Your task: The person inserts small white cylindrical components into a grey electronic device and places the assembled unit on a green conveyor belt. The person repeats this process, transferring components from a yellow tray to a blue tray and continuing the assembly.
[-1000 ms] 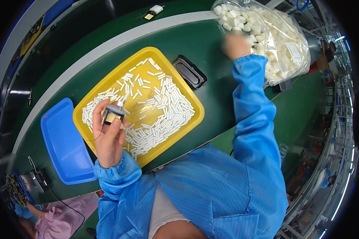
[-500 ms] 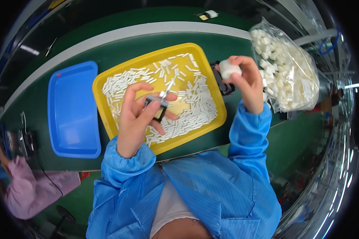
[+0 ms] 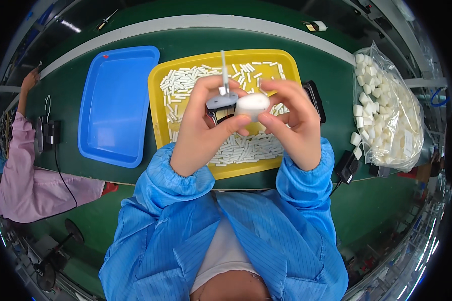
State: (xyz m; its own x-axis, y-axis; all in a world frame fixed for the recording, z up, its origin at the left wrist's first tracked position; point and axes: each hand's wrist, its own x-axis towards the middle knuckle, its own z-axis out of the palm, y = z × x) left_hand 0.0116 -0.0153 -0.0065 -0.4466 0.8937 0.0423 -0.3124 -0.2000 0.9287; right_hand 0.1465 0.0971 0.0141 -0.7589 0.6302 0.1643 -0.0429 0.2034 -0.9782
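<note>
Over the yellow tray (image 3: 154,100) my two hands have come together. In my left hand (image 3: 193,130) is a small part with a grey oval cap (image 3: 221,102) and a black frame under it; a thin whitish stick (image 3: 225,70) stands up from the cap. My right hand (image 3: 300,128) pinches a white rounded block (image 3: 252,106) between thumb and fingers, some of them blurred. The block sits against the right side of the capped part, and my left thumb touches it. Many short white tubes (image 3: 241,150) lie scattered in the tray below.
A blue tray (image 3: 113,110) lies left of the yellow one. At right is a clear bag (image 3: 409,135) of similar white blocks, several spilling out. A black object (image 3: 315,100) and a black corded box (image 3: 346,166) lie nearby. A co-worker's pink sleeve (image 3: 22,165) shows far left.
My right hand has brought the white block leftward, from beside the bag to the capped part in my left hand. The stick now points more upright. The whole view has shifted.
</note>
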